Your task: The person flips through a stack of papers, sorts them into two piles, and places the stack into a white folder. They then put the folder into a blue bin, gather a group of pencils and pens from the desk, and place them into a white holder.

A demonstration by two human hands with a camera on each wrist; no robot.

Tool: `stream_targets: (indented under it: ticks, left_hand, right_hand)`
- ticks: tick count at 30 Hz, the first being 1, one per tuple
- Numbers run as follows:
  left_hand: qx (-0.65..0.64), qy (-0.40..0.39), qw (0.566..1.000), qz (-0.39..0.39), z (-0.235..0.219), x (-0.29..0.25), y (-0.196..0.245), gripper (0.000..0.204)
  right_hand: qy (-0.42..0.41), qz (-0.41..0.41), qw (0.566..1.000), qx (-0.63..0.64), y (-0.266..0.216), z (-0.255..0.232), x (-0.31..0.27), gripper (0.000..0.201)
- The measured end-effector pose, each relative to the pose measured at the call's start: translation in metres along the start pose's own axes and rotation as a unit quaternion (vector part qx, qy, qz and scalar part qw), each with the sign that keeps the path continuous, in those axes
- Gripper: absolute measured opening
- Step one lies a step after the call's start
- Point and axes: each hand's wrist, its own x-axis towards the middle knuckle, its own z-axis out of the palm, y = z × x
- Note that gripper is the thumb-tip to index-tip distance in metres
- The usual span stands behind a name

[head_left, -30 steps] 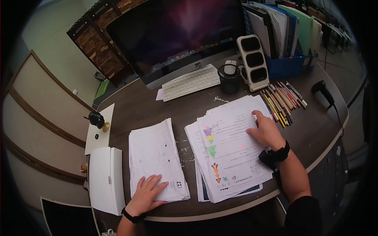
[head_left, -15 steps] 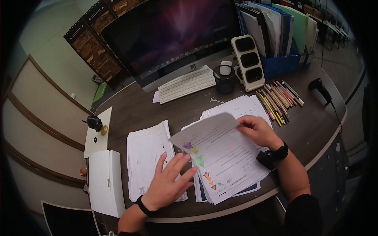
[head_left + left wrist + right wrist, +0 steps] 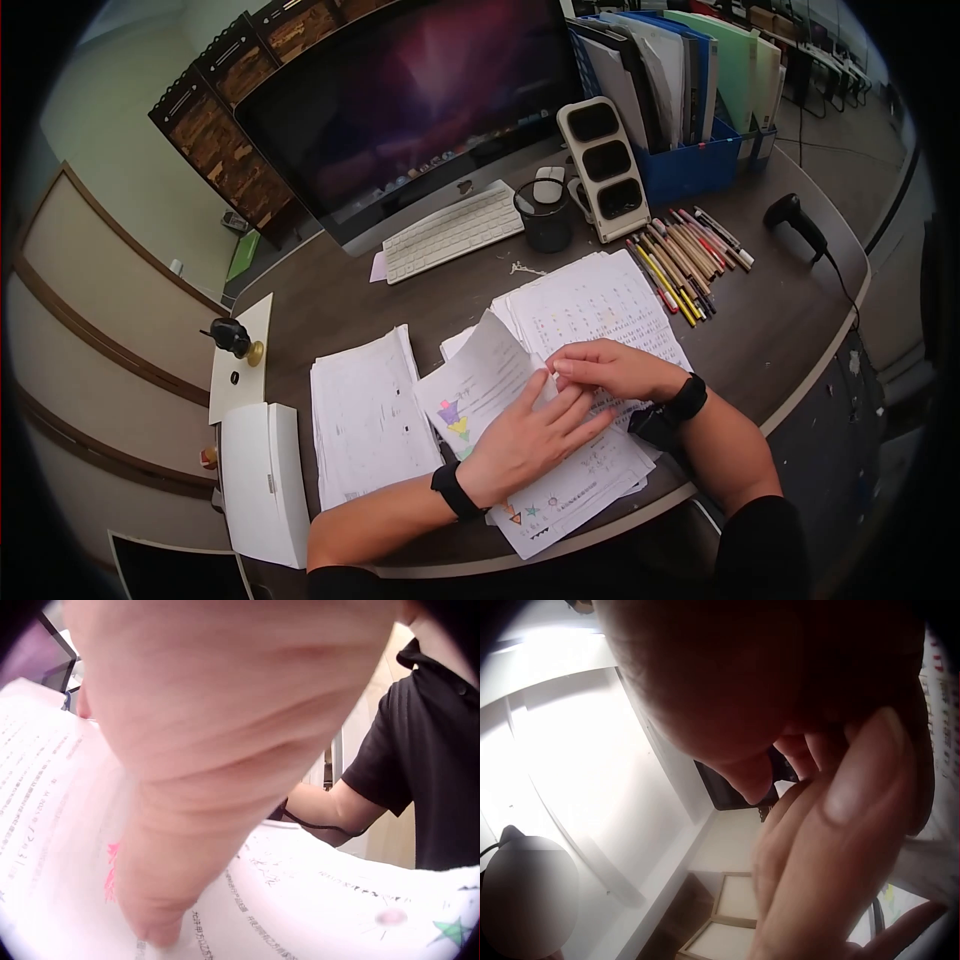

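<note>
A printed sheet with coloured drawings (image 3: 475,370) is lifted and bent over the right paper stack (image 3: 600,300) in the head view. The right hand (image 3: 630,372) pinches its edge between thumb and fingers. Spread across the sheet, the left hand (image 3: 525,440) has fairly straight fingers, their tips beside the right hand's. The left wrist view shows part of the left hand (image 3: 202,772) with a fingertip against the printed paper (image 3: 45,787). In the right wrist view, the right hand (image 3: 727,682) is close to the left hand's fingers (image 3: 832,840); the pinched edge is hidden.
Another paper stack (image 3: 370,410) lies to the left. Behind are a keyboard (image 3: 455,232), a mesh cup (image 3: 545,225), a monitor (image 3: 410,90) and a blue file holder (image 3: 695,165). Several pencils (image 3: 690,255) and a black handheld device (image 3: 797,225) are at the right.
The right hand has taken the top sheet's edge and drawn it left and towards the body, uncovering a printed page. The left hand has moved from the left stack onto the lifted sheet.
</note>
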Motion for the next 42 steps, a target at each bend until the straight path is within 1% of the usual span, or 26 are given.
stream_targets:
  ticks: [2, 4, 5, 6, 7, 8, 9, 10, 12, 13, 14, 16, 18, 19, 20, 22, 24, 25, 26, 28, 30, 32, 34, 37, 39, 42]
  left_hand:
    - [0.021, 0.017, 1.000, 0.011, -0.001, 0.001, 0.001, 0.045]
    - [0.015, -0.029, 0.999, -0.001, -0.003, -0.005, 0.002, 0.035]
    - [0.014, -0.030, 0.999, 0.001, -0.004, -0.007, 0.000, 0.035]
    - [0.011, -0.005, 1.000, -0.007, -0.006, -0.009, -0.002, 0.028]
    - [0.010, 0.020, 1.000, -0.016, -0.007, -0.013, -0.004, 0.022]
    - [0.010, 0.020, 1.000, -0.015, -0.009, -0.017, -0.007, 0.022]
    - [-0.003, 0.013, 1.000, -0.015, -0.010, -0.024, -0.008, 0.017]
    - [-0.015, 0.006, 1.000, -0.014, -0.013, -0.029, -0.011, 0.012]
    - [-0.040, 0.017, 0.999, -0.020, -0.024, -0.040, -0.018, 0.008]
    - [-0.063, 0.031, 0.997, -0.027, -0.029, -0.046, -0.023, 0.009]
    - [-0.085, 0.044, 0.995, -0.033, -0.034, -0.051, -0.028, 0.011]
    - [-0.177, 0.064, 0.980, -0.070, -0.045, -0.061, -0.041, 0.019]
    - [-0.286, 0.129, 0.938, -0.144, -0.052, -0.075, -0.049, 0.025]
    - [-0.326, 0.168, 0.916, -0.162, -0.055, -0.080, -0.055, 0.027]
    - [-0.418, 0.206, 0.859, -0.210, -0.054, -0.090, -0.055, 0.023]
    - [-0.417, 0.261, 0.795, -0.354, -0.051, -0.108, -0.055, 0.025]
    - [-0.496, 0.346, 0.690, -0.397, -0.051, -0.104, -0.060, 0.029]
    - [-0.530, 0.349, 0.661, -0.401, -0.049, -0.105, -0.064, 0.027]
    - [-0.530, 0.349, 0.661, -0.400, -0.045, -0.107, -0.066, 0.027]
    - [-0.575, 0.346, 0.593, -0.445, -0.033, -0.113, -0.067, 0.028]
    - [-0.593, 0.331, 0.581, -0.448, -0.022, -0.121, -0.065, 0.030]
    - [-0.614, 0.312, 0.545, -0.479, -0.015, -0.127, -0.059, 0.030]
    - [-0.614, 0.299, 0.543, -0.489, -0.007, -0.134, -0.055, 0.031]
    - [-0.615, 0.285, 0.525, -0.515, 0.000, -0.142, -0.049, 0.032]
    - [-0.630, 0.279, 0.505, -0.521, 0.009, -0.147, -0.046, 0.032]
    - [-0.651, 0.278, 0.482, -0.516, 0.019, -0.149, -0.041, 0.033]
  right_hand:
    - [-0.013, 0.014, 0.999, 0.031, -0.007, -0.005, -0.004, 0.027]
    - [-0.026, 0.027, 0.997, 0.061, -0.010, -0.017, -0.004, 0.028]
    - [0.086, -0.017, 0.996, -0.024, -0.005, -0.028, -0.002, 0.029]
    - [0.196, -0.060, 0.973, -0.109, -0.001, -0.037, -0.002, 0.029]
    - [0.196, -0.060, 0.973, -0.108, 0.001, -0.044, -0.005, 0.029]
    - [0.330, -0.075, 0.888, -0.312, 0.003, -0.050, -0.007, 0.032]
    - [0.442, -0.084, 0.744, -0.494, 0.004, -0.053, -0.008, 0.036]
    - [0.442, -0.084, 0.744, -0.493, 0.003, -0.053, -0.010, 0.036]
    - [0.447, 0.003, 0.712, -0.541, -0.001, -0.051, -0.015, 0.048]
    - [0.447, 0.003, 0.713, -0.540, 0.000, -0.052, -0.015, 0.048]
    - [0.427, 0.026, 0.727, -0.537, 0.001, -0.052, -0.014, 0.050]
    - [0.407, 0.050, 0.741, -0.532, 0.001, -0.051, -0.012, 0.052]
    - [0.424, 0.033, 0.707, -0.566, 0.000, -0.048, -0.013, 0.054]
    - [0.423, 0.032, 0.707, -0.566, 0.001, -0.048, -0.013, 0.054]
    - [0.420, 0.040, 0.712, -0.561, 0.002, -0.051, -0.012, 0.055]
    - [0.416, 0.047, 0.718, -0.556, 0.007, -0.056, -0.011, 0.056]
    - [0.430, 0.023, 0.709, -0.558, 0.013, -0.061, -0.009, 0.058]
    - [0.430, 0.023, 0.708, -0.559, 0.012, -0.061, -0.010, 0.058]
    - [0.430, 0.025, 0.710, -0.557, 0.012, -0.061, -0.011, 0.059]
    - [0.431, 0.027, 0.711, -0.555, 0.010, -0.061, -0.011, 0.060]
    - [0.419, 0.037, 0.725, -0.545, 0.008, -0.062, -0.011, 0.061]
    - [0.421, 0.040, 0.721, -0.548, 0.008, -0.063, -0.011, 0.061]
    - [0.423, 0.042, 0.717, -0.552, 0.008, -0.064, -0.010, 0.062]
    - [0.432, 0.028, 0.732, -0.526, 0.009, -0.063, -0.008, 0.061]
    - [0.441, 0.044, 0.710, -0.548, 0.004, -0.058, -0.008, 0.060]
    - [0.430, 0.041, 0.694, -0.576, 0.003, -0.053, -0.010, 0.059]
